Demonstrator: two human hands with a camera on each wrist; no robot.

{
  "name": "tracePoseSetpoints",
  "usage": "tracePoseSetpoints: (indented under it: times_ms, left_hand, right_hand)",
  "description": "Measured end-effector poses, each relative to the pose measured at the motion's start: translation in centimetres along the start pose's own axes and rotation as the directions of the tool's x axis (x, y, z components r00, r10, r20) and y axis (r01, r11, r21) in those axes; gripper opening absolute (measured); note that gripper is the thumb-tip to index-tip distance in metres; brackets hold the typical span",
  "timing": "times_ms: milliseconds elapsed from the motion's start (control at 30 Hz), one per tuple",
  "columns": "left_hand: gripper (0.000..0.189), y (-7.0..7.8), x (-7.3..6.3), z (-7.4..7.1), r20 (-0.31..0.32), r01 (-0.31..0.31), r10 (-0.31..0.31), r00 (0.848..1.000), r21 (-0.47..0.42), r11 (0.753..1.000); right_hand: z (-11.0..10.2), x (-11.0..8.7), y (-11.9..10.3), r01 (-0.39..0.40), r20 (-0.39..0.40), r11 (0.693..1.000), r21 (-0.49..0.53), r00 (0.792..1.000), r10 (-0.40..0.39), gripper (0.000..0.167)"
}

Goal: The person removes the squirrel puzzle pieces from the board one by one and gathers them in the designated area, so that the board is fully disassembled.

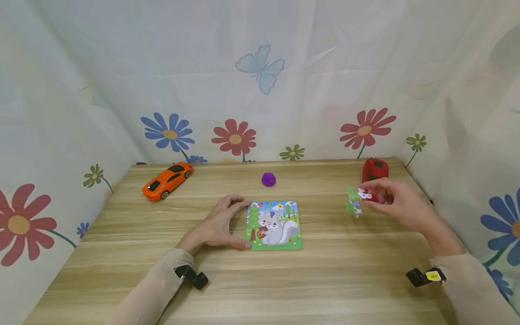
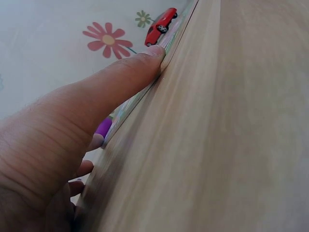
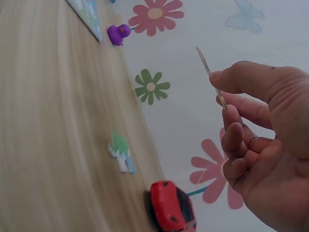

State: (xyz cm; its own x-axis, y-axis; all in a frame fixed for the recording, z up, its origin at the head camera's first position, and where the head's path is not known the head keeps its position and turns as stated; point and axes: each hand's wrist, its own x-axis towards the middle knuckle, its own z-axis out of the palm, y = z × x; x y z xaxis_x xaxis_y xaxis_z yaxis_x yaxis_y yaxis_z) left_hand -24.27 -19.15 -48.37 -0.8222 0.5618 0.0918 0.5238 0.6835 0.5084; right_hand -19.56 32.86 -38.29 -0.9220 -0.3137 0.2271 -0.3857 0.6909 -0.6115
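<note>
A square picture puzzle [image 1: 280, 225] showing a grey squirrel lies flat on the table. At its left side, my left hand [image 1: 215, 223] is spread with the thumb [image 2: 140, 65] on the near-left corner and a finger by the far-left corner. My right hand [image 1: 394, 201] is raised at the right, pinching a thin puzzle piece [image 3: 207, 65] between thumb and fingers; the right wrist view shows it nearly edge-on. Another green and white puzzle piece [image 3: 119, 151] rests on the table close to the red toy car [image 3: 171, 208].
An orange toy car [image 1: 167, 181] stands at the back left. Behind the puzzle sits a small purple rubber duck [image 3: 118, 34]. Flower-printed white cloth [image 1: 308, 95] encloses the table's back and sides.
</note>
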Motion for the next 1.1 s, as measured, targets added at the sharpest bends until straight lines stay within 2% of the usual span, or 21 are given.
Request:
tracePoseSetpoints:
  times_ms: [233,433,667,933,1100]
  left_hand:
    - [0.129,-0.1,0.0,-0.1,-0.006,-0.008,0.008,1.0,0.005,1.0]
    - [0.128,0.0,0.0,-0.2,-0.01,0.0,0.0,1.0,-0.001,1.0]
    - [0.129,-0.1,-0.1,0.1,-0.007,0.001,-0.001,1.0,-0.001,1.0]
    - [0.126,0.1,-0.2,0.0,-0.007,0.002,-0.003,1.0,-0.012,1.0]
    - [0.127,0.2,-0.1,-0.1,-0.009,-0.003,0.003,1.0,-0.012,1.0]
  right_hand:
    - [1.3,-1.5,1.9,-0.001,0.03,0.996,0.087,1.0,-0.002,0.038]
    - [2.0,-2.1,3.1,-0.052,0.089,0.993,0.104,0.995,0.043,0.039]
    - [3.0,-2.7,4.6,-0.145,0.173,0.981,0.127,0.977,0.122,0.043]
    - [4.1,-3.3,5.8,-0.059,0.163,0.975,0.213,0.986,0.025,0.039]
    - [4.1,-3.3,6.0,-0.071,0.174,0.973,0.22,0.984,0.032,0.041]
